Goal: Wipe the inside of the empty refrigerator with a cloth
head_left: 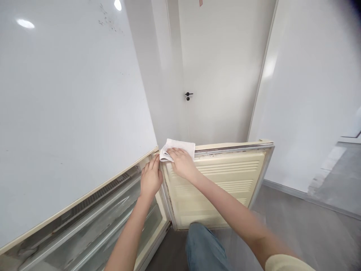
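Note:
My right hand (182,162) is closed on a folded white cloth (180,145) and presses it against the top edge of an open cream-coloured appliance door (220,174), near the hinge side. The door has ribbed inner panels and a grey gasket (232,148) with dark stains. Just left of the cloth, my left hand (150,176) has its fingers bent and close together at the hinge corner. What those fingertips grip there is hidden. Below the left hand lies the open compartment (113,222) of the appliance, with clear fronts and metal strips.
A large white panel (67,113) with some dark specks fills the left side. Behind the open door stands a white room door (220,75) with a black handle (188,94). A white wall (310,94) is on the right, above grey flooring (304,233). My knee (205,248) is close to the open door.

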The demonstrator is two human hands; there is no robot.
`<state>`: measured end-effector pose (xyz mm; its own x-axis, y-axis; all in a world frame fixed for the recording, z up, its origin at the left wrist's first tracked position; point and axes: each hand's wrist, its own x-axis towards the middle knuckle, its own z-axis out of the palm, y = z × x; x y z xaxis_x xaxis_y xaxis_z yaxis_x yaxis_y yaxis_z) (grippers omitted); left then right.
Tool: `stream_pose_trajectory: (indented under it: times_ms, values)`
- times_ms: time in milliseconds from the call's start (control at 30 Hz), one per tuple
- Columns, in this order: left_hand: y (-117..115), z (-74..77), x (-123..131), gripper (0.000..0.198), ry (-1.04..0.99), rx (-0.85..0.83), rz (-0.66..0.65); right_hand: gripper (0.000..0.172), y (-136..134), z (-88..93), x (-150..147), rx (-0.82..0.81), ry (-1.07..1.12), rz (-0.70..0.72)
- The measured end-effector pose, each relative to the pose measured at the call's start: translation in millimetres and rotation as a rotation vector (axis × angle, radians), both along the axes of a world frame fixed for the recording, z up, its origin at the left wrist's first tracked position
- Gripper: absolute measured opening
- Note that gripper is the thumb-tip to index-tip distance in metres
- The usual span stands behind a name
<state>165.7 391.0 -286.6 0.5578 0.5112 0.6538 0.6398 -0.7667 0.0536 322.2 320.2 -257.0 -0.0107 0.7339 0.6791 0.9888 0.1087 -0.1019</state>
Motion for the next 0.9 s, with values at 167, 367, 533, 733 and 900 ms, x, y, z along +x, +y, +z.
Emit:
stream_pose_trajectory:
  times_ms: [167, 367, 533, 733, 900]
  values:
    - [-2, 3.7, 0, 0.058, -0.01, -0.037, -0.013, 0.04, -25, -3.0, 40, 0.043, 0.075, -0.082]
    - [-7, 11.3, 0, 0.052, -0.038, -0.048, -0.028, 0.032, -70, -8.8, 113, 0.103, 0.177, -0.278]
    - [-15, 18.1, 3, 0.042, -0.079, 0.004, -0.134, 0.039, -128, -17.3, 190, 0.185, 0.285, -0.465]
    - [-17, 37.6, 31, 0.038, -0.068, 0.025, -0.266, 0.037, -164, -16.5, 233, 0.192, 0.389, -0.645]
    - [-2, 50.5, 59, 0.04, 0.054, -0.082, -0.336, 0.033, -166, -16.7, 249, 0.21, 0.468, -0.767]
